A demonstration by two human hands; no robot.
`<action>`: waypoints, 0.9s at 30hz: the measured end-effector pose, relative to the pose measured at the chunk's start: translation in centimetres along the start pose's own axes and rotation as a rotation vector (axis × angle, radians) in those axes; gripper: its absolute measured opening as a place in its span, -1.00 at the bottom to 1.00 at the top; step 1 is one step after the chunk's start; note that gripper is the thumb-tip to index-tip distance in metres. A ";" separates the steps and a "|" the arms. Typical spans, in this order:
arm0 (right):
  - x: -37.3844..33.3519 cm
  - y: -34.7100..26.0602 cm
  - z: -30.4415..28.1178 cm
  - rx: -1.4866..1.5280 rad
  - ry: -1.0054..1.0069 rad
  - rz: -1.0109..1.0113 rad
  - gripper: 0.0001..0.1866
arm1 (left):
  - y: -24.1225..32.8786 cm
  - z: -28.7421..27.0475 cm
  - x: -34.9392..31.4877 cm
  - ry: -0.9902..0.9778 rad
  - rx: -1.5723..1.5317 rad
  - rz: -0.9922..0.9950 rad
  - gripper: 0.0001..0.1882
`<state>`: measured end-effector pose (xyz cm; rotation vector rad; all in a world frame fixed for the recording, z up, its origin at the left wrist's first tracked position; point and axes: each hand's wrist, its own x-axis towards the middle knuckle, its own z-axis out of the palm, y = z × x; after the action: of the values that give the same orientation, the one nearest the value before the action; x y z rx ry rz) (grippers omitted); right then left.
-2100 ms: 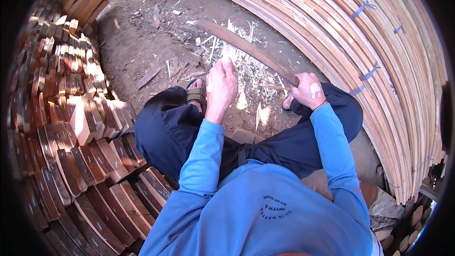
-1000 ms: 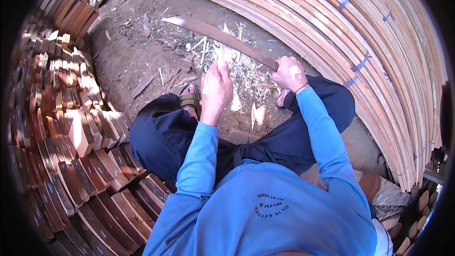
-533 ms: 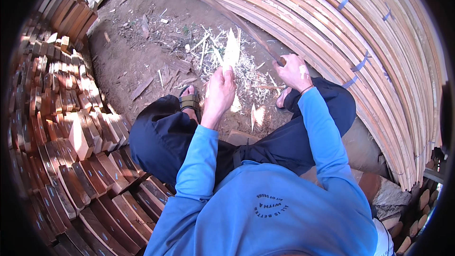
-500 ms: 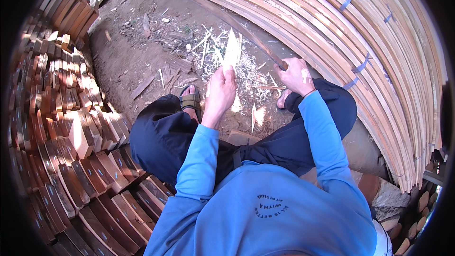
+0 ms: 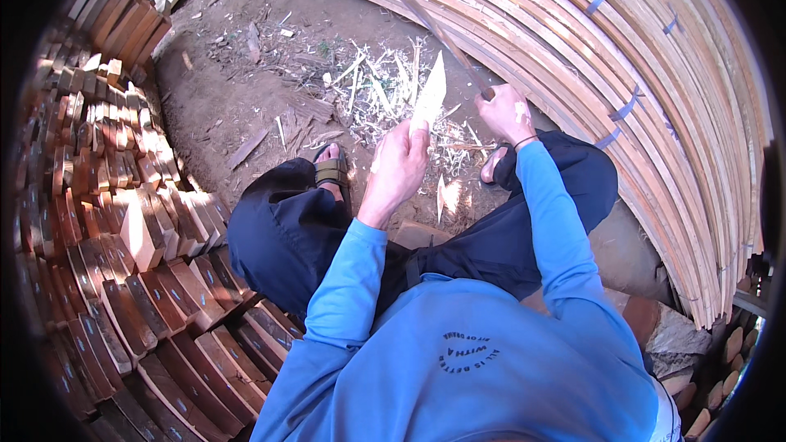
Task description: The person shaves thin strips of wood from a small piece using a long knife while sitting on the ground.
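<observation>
Near shavings (image 5: 372, 102) — left hand (image 5: 401, 161) tight round wood (image 5: 431, 90), right hand (image 5: 503, 114) round machete (image 5: 426, 20)

Bare left hand (image 5: 399, 162): was curled closed, blue-sleeved left forearm (image 5: 350, 274) below its grip. Bare right hand (image 5: 503, 113): was fisted, dark-banded right wrist (image 5: 525, 140) behind its grip.

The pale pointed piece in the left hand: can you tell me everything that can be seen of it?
The pale piece looks like wood: slim, narrowing to a point at its far end, and almost white in the light, so fine grain is hard to make out. The left hand grips its near end and hides that part. It points away from the person, leaning a little to the right, seen against scattered shavings. The long blade does not touch it.
</observation>
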<state>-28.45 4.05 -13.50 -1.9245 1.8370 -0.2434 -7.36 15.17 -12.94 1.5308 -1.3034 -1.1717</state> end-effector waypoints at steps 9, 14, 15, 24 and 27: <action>-4.5 -0.8 -1.4 -0.009 -0.067 -0.084 -0.71 | -2.4 -1.5 1.6 0.145 -0.056 -0.138 -0.55; -6.4 0.0 -0.9 -0.108 -0.087 -0.164 -0.77 | -2.5 -1.8 1.5 0.177 -0.073 -0.223 -0.54; -6.5 0.0 -0.8 -0.122 -0.089 -0.139 -0.77 | -2.7 -1.7 1.4 0.189 -0.030 -0.171 -0.54; -1.2 0.3 0.9 0.010 -0.015 0.081 -0.64 | -0.8 -0.7 -0.1 0.144 0.265 0.042 -0.58; -1.4 -0.1 0.6 0.023 -0.005 0.072 -0.61 | -1.0 -1.3 0.5 0.322 0.365 0.022 -0.64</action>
<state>-28.21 5.49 -13.69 -1.8380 1.8880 -0.2349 -5.78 14.83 -13.65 1.8689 -1.3544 -0.6573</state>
